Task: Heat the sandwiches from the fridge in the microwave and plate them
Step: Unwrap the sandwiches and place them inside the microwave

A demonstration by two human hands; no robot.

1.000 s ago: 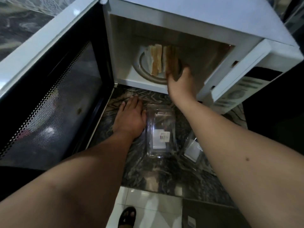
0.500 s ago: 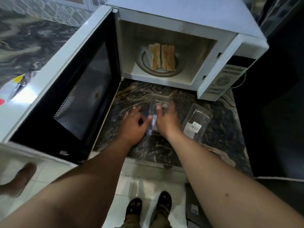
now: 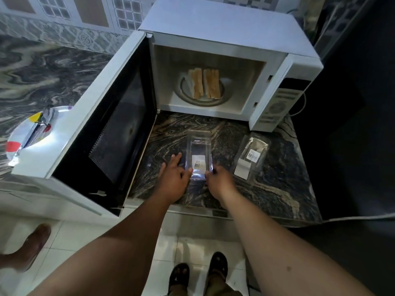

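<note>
Flanking the clear tray (image 3: 198,159), both hands (image 3: 174,182) (image 3: 220,181) face the open microwave door (image 3: 102,116).

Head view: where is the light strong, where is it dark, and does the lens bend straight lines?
Head view: strong glare on the plate at the left; the right edge is nearly black. The microwave cavity is dim, yet the sandwiches read clearly. The wide lens bows the microwave door edges. The left hand looks darker than the right hand.

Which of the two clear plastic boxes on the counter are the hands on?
The clear box directly before the open microwave; left hand and right hand touch its near end. The other box lies untouched farther right.
</note>
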